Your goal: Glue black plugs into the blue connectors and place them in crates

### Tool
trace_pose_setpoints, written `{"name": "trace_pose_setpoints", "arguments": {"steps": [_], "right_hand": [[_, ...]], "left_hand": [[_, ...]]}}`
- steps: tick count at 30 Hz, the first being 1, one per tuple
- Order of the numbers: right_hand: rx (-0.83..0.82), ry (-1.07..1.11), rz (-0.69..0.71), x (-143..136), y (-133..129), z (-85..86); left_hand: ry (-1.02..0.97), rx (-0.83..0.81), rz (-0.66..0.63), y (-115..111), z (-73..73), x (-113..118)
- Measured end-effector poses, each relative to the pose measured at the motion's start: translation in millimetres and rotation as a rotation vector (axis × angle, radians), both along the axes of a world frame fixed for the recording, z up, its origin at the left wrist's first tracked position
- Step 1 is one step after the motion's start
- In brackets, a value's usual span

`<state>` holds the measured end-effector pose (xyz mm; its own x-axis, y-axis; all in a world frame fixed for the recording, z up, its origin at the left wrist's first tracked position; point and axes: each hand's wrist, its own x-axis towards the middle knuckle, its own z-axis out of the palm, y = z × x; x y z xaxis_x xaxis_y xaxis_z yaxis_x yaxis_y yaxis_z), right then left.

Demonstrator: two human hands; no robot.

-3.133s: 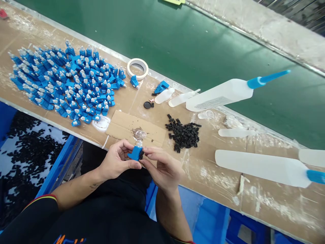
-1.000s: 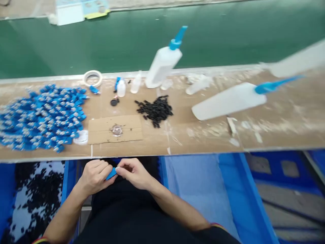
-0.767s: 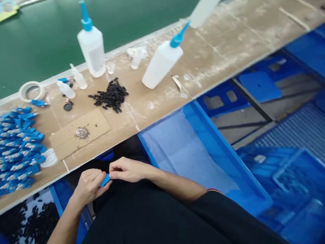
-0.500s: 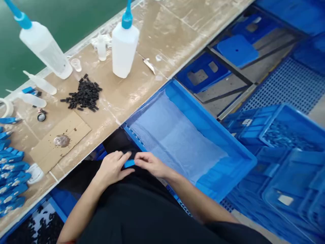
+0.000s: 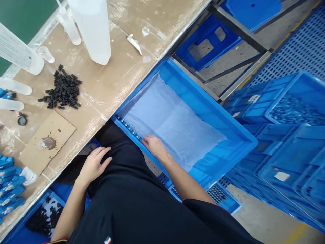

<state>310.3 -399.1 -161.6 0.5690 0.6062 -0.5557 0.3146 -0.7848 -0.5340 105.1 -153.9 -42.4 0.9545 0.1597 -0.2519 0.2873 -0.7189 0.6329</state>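
My right hand (image 5: 154, 146) reaches over the near wall of the blue tray (image 5: 215, 122). Its fingers are closed on a small blue plastic part, mostly hidden by them, at the end of a row of small blue parts (image 5: 129, 128). That row lies along the tray's inner edge, beside a thin whitish sheet (image 5: 177, 118) covering much of the tray floor. Over my lap, close to the bench edge, my left hand (image 5: 94, 163) hangs with fingers apart and nothing in it.
On the bench (image 5: 122, 78) lie a heap of black pieces (image 5: 64, 88), a wet-spotted cardboard piece (image 5: 54, 130), white bottles (image 5: 92, 30) and stacked blue parts (image 5: 10, 183). A bin of black pieces (image 5: 42, 218) sits below. Blue crates (image 5: 286, 169) stand at right.
My hands, together on a small blue part over my lap before, are now apart. The right has moved into the tray; the left has drawn back leftward and is empty. The view has shifted.
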Motion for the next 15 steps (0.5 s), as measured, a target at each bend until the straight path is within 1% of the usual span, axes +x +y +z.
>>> {"name": "trace_pose_setpoints", "arguments": {"steps": [4, 6, 7, 9, 11, 12, 13, 14, 15], "right_hand": [[0.094, 0.115, -0.123, 12, -10, -17.9], [0.124, 0.154, -0.163, 12, -9, -20.2], [0.139, 0.169, -0.161, 10, -6, -18.4], [0.174, 0.179, -0.119, 1, 0, -9.3], [0.207, 0.184, -0.029, -3, 1, 3.0], [0.217, 0.197, 0.006, 2, 0, 8.8], [0.214, 0.211, -0.043, 11, 0, 14.1], [0.201, 0.097, -0.046, 26, 2, 19.3], [0.224, 0.004, -0.033, 42, 8, 24.8]], "left_hand": [[-0.064, -0.047, 0.082, -5, -4.7, -2], [-0.085, -0.086, 0.119, -11, -4.9, -2], [-0.096, -0.102, 0.129, -14, -3.7, -2], [-0.129, -0.119, 0.125, -22, 0.8, -6], [-0.214, -0.11, 0.117, -29, 5.7, -11], [-0.283, -0.09, 0.128, -31, 7.7, -14], [-0.37, -0.063, 0.15, -32, 9.1, -18], [-0.471, -0.026, 0.196, -31, 10.4, -24], [-0.582, 0.021, 0.268, -30, 11.5, -31]]}}
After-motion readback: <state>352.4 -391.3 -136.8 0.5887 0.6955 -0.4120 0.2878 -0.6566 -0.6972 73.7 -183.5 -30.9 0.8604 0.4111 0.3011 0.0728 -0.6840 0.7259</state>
